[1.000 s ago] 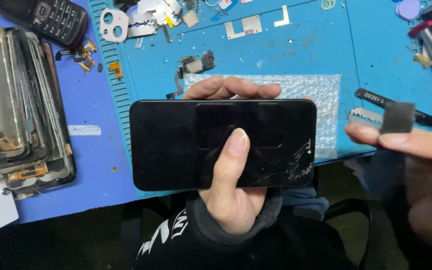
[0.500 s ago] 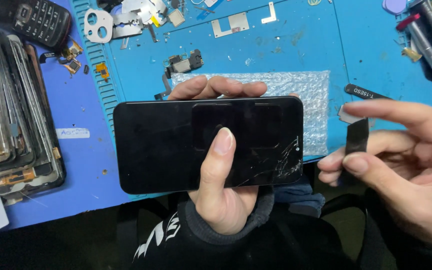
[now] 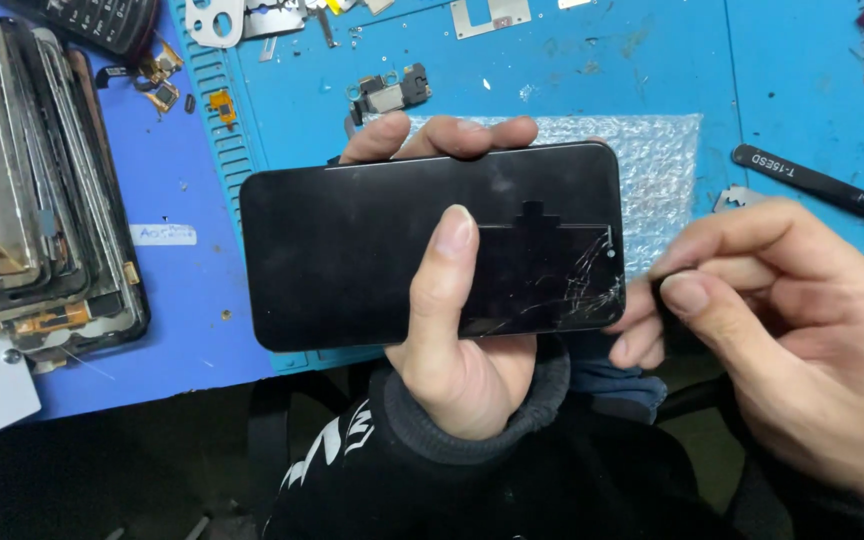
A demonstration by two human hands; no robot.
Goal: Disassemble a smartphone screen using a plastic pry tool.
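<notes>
Left hand: I see it gripping the cracked black smartphone.
Right hand: pinched shut on a dark strip at the smartphone's cracked end.
Progress: glass not yet lifted.

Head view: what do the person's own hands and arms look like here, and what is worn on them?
Both hands are bare, with no gloves, rings or watch in view. The left hand comes out of a dark sleeve with a ribbed knit cuff, and white printed markings show on the dark fabric lower down. The right hand shows no sleeve in the frame. Fingernails are short and unpainted.
</notes>
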